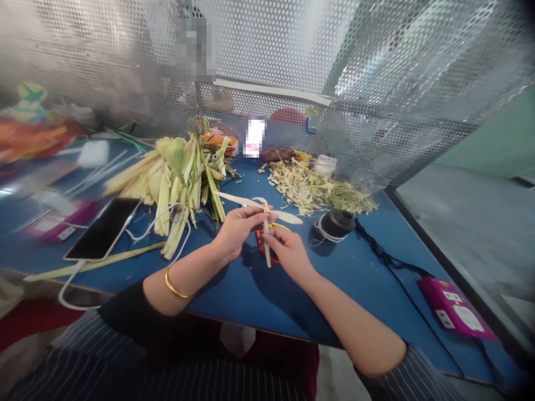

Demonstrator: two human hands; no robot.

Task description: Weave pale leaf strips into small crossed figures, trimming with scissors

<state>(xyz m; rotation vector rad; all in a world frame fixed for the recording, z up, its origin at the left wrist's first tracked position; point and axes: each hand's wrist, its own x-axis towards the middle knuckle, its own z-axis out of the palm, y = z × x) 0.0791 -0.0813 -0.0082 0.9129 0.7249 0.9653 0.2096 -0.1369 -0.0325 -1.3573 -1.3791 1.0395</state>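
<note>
Head view shows me pinching pale husk strips (267,253) above the desk (234,312), in front of my body. The fingers of my left hand (234,229) grip where the strips cross, with flat ends sticking out to either side and a small curl on top; those of my right hand (289,253) nip the upright length just below. I judge the strips very light, thin and bendy, more papery than slippery, and likely to split along the grain under a hard pull. The crossing looks the best place to hold, with a gentle pinch low on the upright. Beneath my hands lies a red object (259,240), mostly hidden and the nearest thing in the way. Just beyond my right hand stands a black spool (339,224) with pale cord about it, whose loose loop could snag. Whole husks (167,178) are heaped to the left, shredded husk (309,186) lies farther back, and a phone (103,228) with a white cable (72,284) rests well left of my fingers.
</note>
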